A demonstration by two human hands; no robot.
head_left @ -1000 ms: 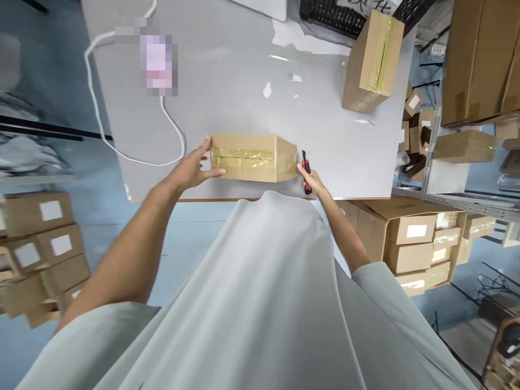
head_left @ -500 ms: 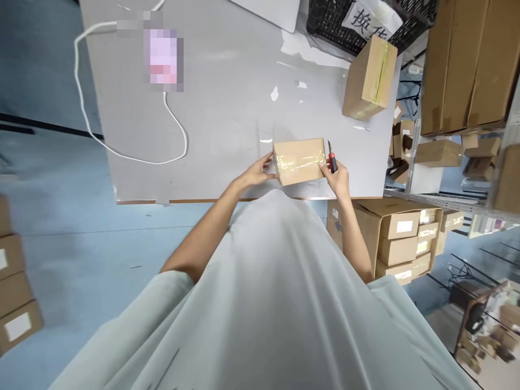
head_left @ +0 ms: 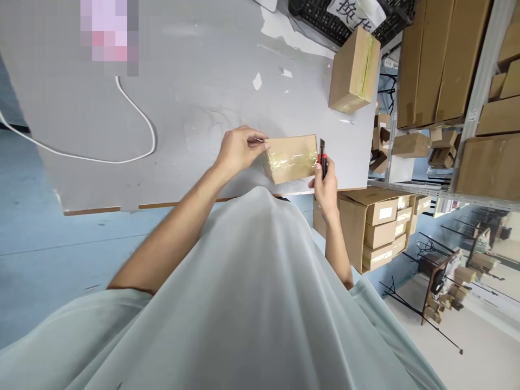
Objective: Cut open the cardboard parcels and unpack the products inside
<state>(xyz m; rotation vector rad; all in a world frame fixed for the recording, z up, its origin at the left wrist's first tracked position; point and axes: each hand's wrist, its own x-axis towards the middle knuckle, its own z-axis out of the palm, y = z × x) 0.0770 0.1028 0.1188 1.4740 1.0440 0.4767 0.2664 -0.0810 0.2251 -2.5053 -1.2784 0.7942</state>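
Note:
A small cardboard box lies near the table's front edge, shiny clear tape across its top and left end. My left hand is closed at its upper left corner, thumb on the top and fingers at the far edge. Beside the box's right end, my right hand grips a red and black utility knife, its blade pointing away from me. The fingers under the knife are partly hidden.
A taller taped box stands at the table's back right, before a black plastic crate. A white cable loops on the left. Below the right edge is an open carton of smaller boxes; shelves stand beyond.
My left hand has gone from the box's left side up to its upper left corner. My right thumb has come off the box's top. The view has shifted rightward.

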